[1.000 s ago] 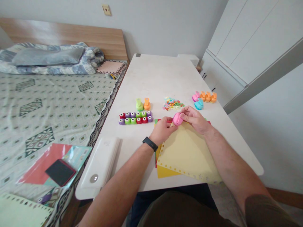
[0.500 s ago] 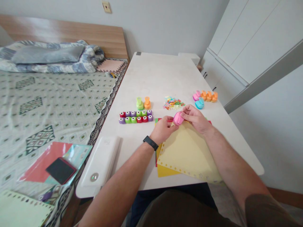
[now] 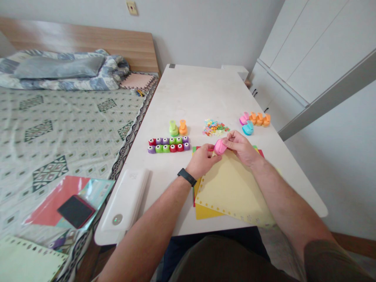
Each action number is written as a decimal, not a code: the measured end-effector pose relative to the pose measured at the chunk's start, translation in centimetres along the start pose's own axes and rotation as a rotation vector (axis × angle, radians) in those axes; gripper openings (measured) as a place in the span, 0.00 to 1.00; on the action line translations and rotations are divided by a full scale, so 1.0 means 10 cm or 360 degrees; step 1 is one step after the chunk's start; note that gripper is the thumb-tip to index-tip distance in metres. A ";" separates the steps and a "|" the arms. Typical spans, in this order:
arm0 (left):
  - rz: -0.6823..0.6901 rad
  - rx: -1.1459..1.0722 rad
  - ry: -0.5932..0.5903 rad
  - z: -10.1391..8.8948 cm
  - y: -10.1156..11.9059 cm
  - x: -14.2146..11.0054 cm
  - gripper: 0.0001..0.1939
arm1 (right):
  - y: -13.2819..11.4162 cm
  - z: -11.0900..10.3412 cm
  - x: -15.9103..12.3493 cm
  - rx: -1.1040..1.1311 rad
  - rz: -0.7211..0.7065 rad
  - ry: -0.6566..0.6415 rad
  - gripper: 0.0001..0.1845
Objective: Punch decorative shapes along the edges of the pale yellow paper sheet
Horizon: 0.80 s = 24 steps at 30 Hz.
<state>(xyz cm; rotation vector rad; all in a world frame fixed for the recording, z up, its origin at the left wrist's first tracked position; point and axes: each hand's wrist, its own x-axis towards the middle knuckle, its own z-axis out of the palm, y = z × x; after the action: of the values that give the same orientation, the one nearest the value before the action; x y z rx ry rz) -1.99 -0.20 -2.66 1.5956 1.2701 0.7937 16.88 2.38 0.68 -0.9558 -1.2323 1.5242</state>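
The pink punch (image 3: pixel 220 147) is gripped by both hands, with the left hand (image 3: pixel 201 161) closed on its near side and the right hand (image 3: pixel 241 148) pinching it from the far side; it is held just above the top corner of the pale yellow sheet (image 3: pixel 232 188), and whether paper is inserted in it cannot be told. Along that sheet's lower edges, a border of small punched holes is already cut; most of its middle is left unpunched. Beneath the sheet, a darker yellow sheet (image 3: pixel 204 212) lies unmarked where it shows, and a red sheet edge (image 3: pixel 194 196) is seen beside it. Left of the sheet, a double row of small punches (image 3: pixel 169 144) stands with two larger punches (image 3: pixel 178 128) behind it; beyond the sheet, a heap of colored paper cut-outs (image 3: pixel 214 128) is gathered, and a cluster of pink, orange and blue punches (image 3: pixel 255 122) is set farther right.
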 end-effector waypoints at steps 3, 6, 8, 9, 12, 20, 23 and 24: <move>-0.0028 -0.0057 0.0011 -0.01 0.03 -0.01 0.26 | 0.00 0.00 -0.01 0.0001 0.0004 0.0021 0.17; -0.0081 -0.0154 0.0018 -0.02 0.08 -0.03 0.25 | 0.01 -0.01 0.01 0.0045 -0.0058 0.0111 0.17; -0.0117 -0.0203 0.0022 -0.03 0.11 -0.04 0.24 | 0.01 -0.03 0.04 0.0102 -0.0121 0.0205 0.18; -0.0132 -0.0217 0.0024 -0.03 0.12 -0.05 0.24 | 0.01 -0.05 0.05 0.0126 -0.0157 0.0255 0.18; -0.0153 -0.0224 0.0013 -0.04 0.14 -0.05 0.23 | 0.01 -0.11 0.09 0.0149 -0.0238 0.0359 0.18; -0.0183 -0.0247 0.0001 -0.03 0.15 -0.06 0.24 | 0.01 -0.19 0.09 0.0189 -0.0297 0.0387 0.16; -0.0183 -0.0239 -0.0010 -0.03 0.15 -0.06 0.23 | 0.01 -0.19 0.08 0.0183 -0.0279 0.0392 0.16; -0.0181 -0.0237 -0.0012 -0.03 0.15 -0.06 0.22 | 0.00 -0.19 0.08 0.0176 -0.0272 0.0396 0.16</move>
<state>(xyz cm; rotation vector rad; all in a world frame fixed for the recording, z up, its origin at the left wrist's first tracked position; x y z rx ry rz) -1.83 -0.77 -1.14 1.3945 1.2548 0.7911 18.48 3.62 0.27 -0.9127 -1.0147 1.2833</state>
